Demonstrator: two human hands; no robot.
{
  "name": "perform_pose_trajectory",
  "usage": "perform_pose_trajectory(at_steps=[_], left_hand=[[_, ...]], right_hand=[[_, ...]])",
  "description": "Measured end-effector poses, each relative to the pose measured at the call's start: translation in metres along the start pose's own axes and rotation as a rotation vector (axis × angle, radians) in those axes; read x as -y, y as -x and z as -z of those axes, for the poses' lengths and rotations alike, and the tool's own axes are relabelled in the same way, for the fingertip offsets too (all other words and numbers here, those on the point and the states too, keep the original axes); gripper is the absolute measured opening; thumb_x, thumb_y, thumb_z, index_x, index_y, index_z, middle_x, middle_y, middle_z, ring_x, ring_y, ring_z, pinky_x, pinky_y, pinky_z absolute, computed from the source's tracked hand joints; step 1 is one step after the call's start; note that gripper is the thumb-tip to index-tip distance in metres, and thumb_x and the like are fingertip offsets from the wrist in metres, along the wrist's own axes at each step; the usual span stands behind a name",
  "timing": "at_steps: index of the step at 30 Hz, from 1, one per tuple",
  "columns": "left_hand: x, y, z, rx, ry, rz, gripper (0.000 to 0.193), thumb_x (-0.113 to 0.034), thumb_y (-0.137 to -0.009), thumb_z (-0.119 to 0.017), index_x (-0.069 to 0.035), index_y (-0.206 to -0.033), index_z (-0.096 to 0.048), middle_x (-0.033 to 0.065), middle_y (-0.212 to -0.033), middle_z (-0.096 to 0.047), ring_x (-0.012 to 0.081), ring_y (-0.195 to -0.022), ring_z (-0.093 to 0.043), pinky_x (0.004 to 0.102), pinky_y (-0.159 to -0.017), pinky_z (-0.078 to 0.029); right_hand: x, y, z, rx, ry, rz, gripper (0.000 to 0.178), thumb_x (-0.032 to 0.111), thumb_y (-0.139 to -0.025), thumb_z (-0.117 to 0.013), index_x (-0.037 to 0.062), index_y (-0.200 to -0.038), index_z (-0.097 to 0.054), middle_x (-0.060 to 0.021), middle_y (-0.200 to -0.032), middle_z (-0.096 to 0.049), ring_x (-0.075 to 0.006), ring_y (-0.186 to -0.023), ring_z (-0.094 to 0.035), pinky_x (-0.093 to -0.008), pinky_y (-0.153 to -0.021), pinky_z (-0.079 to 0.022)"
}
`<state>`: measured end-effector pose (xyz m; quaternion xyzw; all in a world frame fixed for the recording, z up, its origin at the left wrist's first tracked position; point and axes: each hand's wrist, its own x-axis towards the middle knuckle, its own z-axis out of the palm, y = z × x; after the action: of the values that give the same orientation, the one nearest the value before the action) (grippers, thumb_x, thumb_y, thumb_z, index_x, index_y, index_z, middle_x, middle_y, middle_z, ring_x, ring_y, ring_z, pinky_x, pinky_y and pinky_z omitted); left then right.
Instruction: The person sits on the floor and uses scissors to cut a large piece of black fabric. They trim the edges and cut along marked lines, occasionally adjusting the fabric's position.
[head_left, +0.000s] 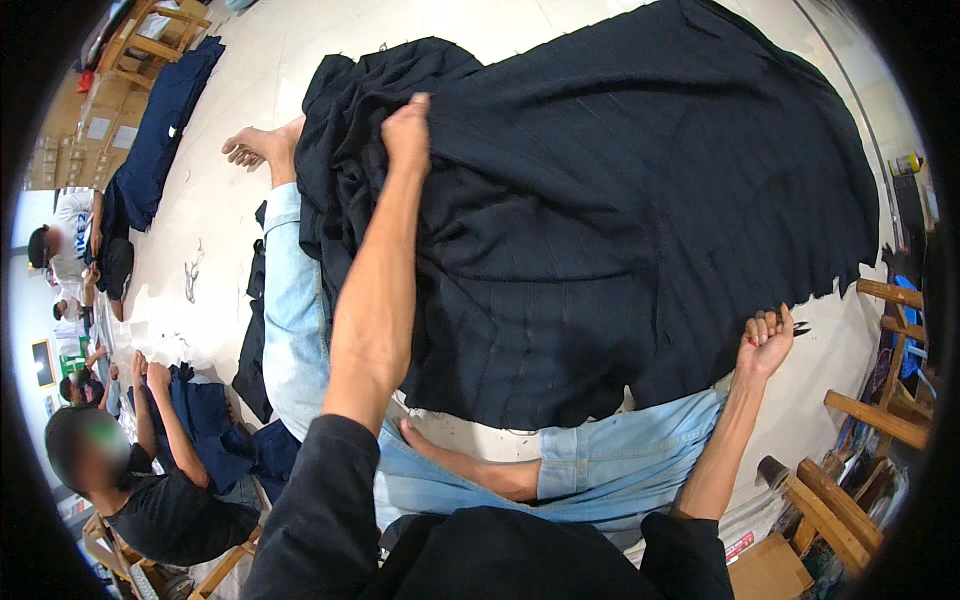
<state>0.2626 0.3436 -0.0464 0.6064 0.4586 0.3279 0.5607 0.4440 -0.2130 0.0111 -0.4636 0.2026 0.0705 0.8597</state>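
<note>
A large piece of black cloth point(560, 200) with faint seam lines lies spread over my legs and the pale floor. It is bunched into folds on the left side. My left hand point(407, 138), slightly blurred, is closed on the bunched part, and its forearm crosses the fabric. At the cloth's lower right edge my right hand point(766, 343) is curled, palm up. Dark pointed blades of what look like thread snips point(801, 328) stick out beyond its fingers; their handles are hidden in the palm.
On the left a person in black point(165, 515) handles dark navy cloth point(205, 425); others sit farther back. A long navy cloth pile point(165, 130) lies at the far left. Wooden stool legs point(880, 420) and a cardboard box point(770, 570) stand at right. Thread scraps point(193, 272) litter the floor.
</note>
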Motion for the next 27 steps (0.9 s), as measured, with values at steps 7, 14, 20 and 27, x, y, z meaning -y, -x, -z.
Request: perform_pose_trajectory(at_steps=[7, 14, 20, 27], left_hand=[[-0.006, 0.014, -0.011, 0.310, -0.965, -0.664, 0.040, -0.039, -0.093, -0.063, -0.002, -0.084, -0.075, 0.0180, -0.078, -0.072, 0.0281, -0.071, -0.070, 0.0406, -0.070, -0.053], [-0.008, -0.001, -0.011, -0.009, -0.594, -0.712, 0.032, -0.034, -0.095, -0.058, -0.008, -0.087, -0.074, 0.0160, -0.084, -0.073, 0.0367, -0.078, -0.071, 0.0435, -0.071, -0.055], [-0.042, 0.021, -0.001, 0.535, -0.523, -0.193, 0.057, -0.056, -0.096, -0.058, -0.001, -0.088, -0.070, 0.0080, -0.080, -0.061, 0.0151, -0.080, -0.057, 0.0343, -0.078, -0.045], [-0.010, 0.027, -0.013, 0.155, -0.563, -0.938, 0.034, -0.027, -0.097, -0.056, -0.002, -0.081, -0.072, 0.0123, -0.066, -0.068, 0.0181, -0.056, -0.057, 0.0386, -0.060, -0.049]], right_hand=[[-0.001, -0.003, 0.008, 0.018, 0.056, 0.021, 0.036, 0.015, -0.099, -0.054, 0.0162, -0.067, -0.038, 0.0037, -0.054, -0.032, -0.0059, -0.041, -0.026, -0.0220, -0.036, -0.024], [-0.009, 0.000, 0.004, -0.023, 0.068, -0.010, 0.028, 0.016, -0.099, -0.054, 0.0140, -0.075, -0.041, 0.0048, -0.055, -0.031, -0.0059, -0.041, -0.026, -0.0222, -0.036, -0.024], [-0.001, -0.002, 0.009, 0.032, 0.064, 0.008, 0.031, 0.015, -0.099, -0.054, 0.0153, -0.072, -0.039, 0.0053, -0.055, -0.032, -0.0046, -0.041, -0.028, -0.0217, -0.036, -0.025], [-0.010, 0.005, -0.001, -0.041, 0.107, -0.021, 0.025, 0.016, -0.099, -0.054, 0.0137, -0.077, -0.042, 0.0051, -0.057, -0.031, -0.0057, -0.041, -0.027, -0.0216, -0.036, -0.025]])
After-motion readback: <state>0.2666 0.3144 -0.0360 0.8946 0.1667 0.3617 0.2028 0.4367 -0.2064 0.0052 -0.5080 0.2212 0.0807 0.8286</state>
